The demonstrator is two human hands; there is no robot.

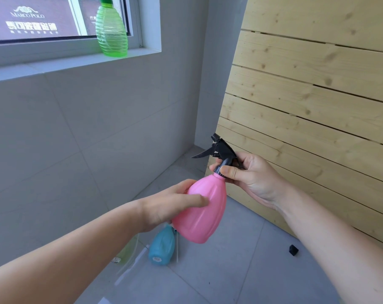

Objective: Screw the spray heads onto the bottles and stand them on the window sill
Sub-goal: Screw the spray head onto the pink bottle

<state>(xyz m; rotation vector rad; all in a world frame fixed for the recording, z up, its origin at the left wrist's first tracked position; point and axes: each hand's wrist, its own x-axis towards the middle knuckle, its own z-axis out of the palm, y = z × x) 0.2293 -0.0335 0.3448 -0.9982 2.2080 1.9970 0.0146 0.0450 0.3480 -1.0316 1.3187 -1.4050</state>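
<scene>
I hold a pink bottle (202, 212) tilted in mid-air, neck pointing up and to the right. My left hand (164, 205) wraps its belly from the left. On the neck sits a black spray head (221, 151), and my right hand (250, 174) pinches its black collar between thumb and fingers. A green bottle (111, 29) with a green spray head stands upright on the window sill (54, 64) at the upper left. A blue bottle (162, 245) lies on the floor below my hands, with a thin white dip tube beside it.
A pale wooden slat panel (318, 95) leans against the wall on the right. A small black part (293, 250) lies on the grey floor tiles near it. A translucent greenish bottle (125, 252) lies partly hidden behind my left forearm.
</scene>
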